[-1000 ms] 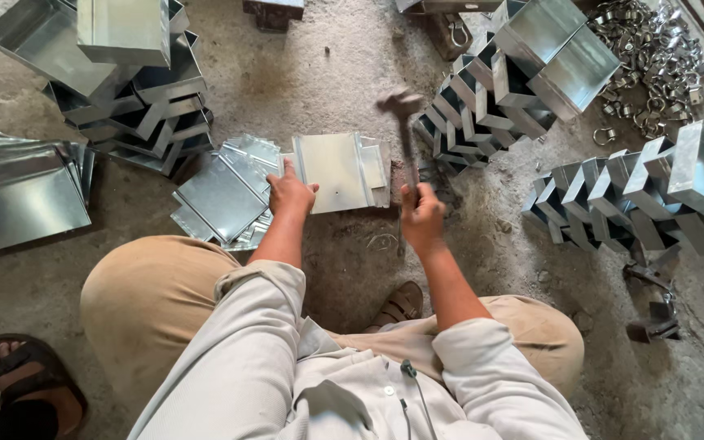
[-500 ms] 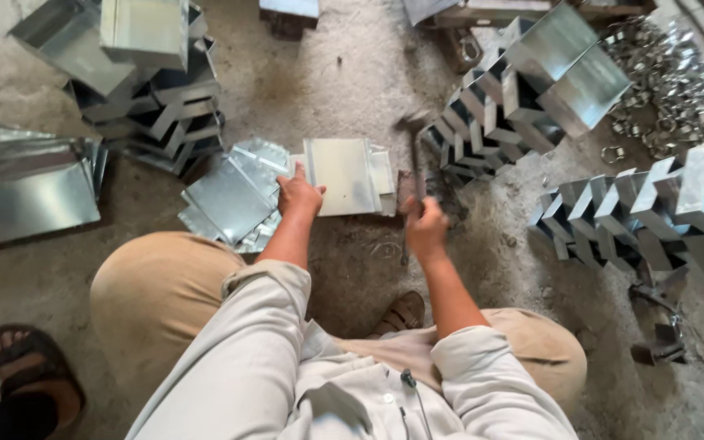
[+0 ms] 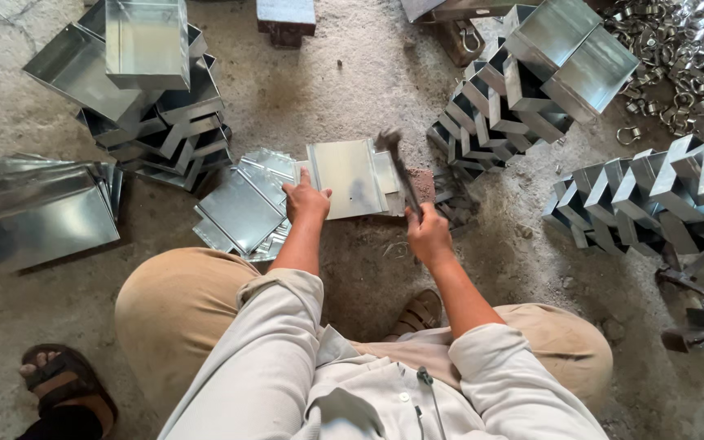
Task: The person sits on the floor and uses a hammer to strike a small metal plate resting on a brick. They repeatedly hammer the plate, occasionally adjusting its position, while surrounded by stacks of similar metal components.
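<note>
My left hand (image 3: 306,202) presses down on the near left edge of a flat galvanised metal sheet (image 3: 350,175) that lies on the concrete floor in front of my knees. A hammer (image 3: 397,167) is gripped in my right hand (image 3: 427,231); its dark head is blurred and hovers over the sheet's right part. Just left of my left hand lies a loose pile of similar cut sheets (image 3: 242,208).
Folded metal boxes are stacked at the upper left (image 3: 144,77), upper right (image 3: 531,81) and right (image 3: 662,191). Flat sheets (image 3: 42,208) lie at the left. Metal rings and clamps (image 3: 678,57) lie at the top right. A sandalled foot (image 3: 63,387) shows at the bottom left.
The hammer head has swung from high above the sheet's right edge down towards the sheet. My left hand has stayed on the sheet.
</note>
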